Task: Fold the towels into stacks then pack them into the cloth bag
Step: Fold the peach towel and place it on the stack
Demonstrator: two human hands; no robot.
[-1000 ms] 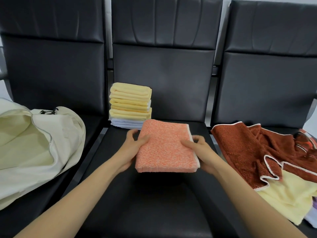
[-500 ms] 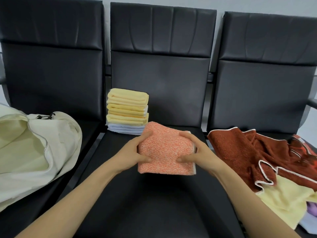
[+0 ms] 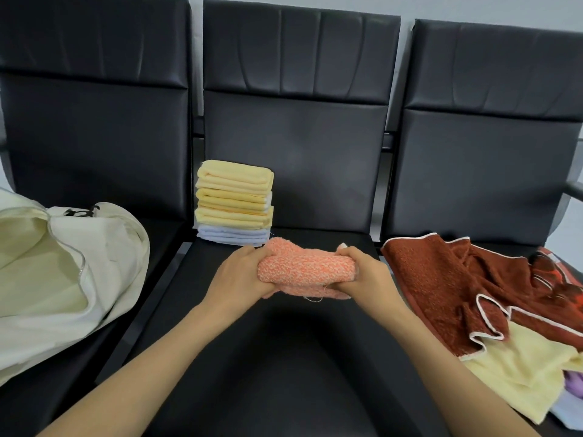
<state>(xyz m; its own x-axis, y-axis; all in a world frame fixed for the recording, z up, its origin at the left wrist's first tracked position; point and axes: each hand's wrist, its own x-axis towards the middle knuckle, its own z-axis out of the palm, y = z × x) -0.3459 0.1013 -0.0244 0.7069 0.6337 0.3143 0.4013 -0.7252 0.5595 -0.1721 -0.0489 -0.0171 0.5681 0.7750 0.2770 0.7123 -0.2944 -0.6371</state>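
An orange towel [image 3: 304, 270] is doubled over above the middle seat, its far half curled toward me. My left hand [image 3: 241, 275] grips its left end and my right hand [image 3: 362, 275] grips its right end. Behind it, at the seat's back left, stands a stack of folded towels [image 3: 235, 205], yellow ones on top of pale blue ones. The cream cloth bag [image 3: 63, 279] lies open on the left seat. Unfolded towels lie heaped on the right seat: a rust-brown one [image 3: 448, 279] over a pale yellow one [image 3: 520, 373].
Three black padded seats [image 3: 284, 373] stand in a row with tall backrests. A lilac cloth [image 3: 572, 381] and a pale blue one peek out at the far right edge. A red patterned cloth [image 3: 564, 275] lies behind the brown towel.
The orange towel lay flat between my hands a second ago. Both hands have since closed on its ends and folded it over into a thicker, narrower bundle.
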